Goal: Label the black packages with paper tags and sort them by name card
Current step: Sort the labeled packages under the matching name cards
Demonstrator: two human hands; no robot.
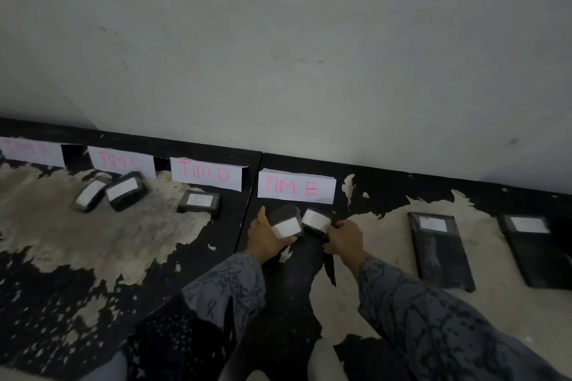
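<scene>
White name cards with pink letters line the table's back edge: "TIM E" (296,188), "TIM D" (206,174), "TIM C" (121,161) and a blurred card (29,151) at far left. Right below the TIM E card, my left hand (265,237) grips a small black package with a white tag (286,221). My right hand (343,237) holds a second tagged black package (316,219) beside it; the two packages touch. One tagged package (199,201) lies under TIM D, and two tagged packages (108,191) lie under TIM C.
The two black tabletops (93,257) have worn, peeling paint and meet at a seam (247,210). Two long flat black packages with white tags (439,250) (535,247) lie at the right. A pale wall (278,40) rises behind the cards.
</scene>
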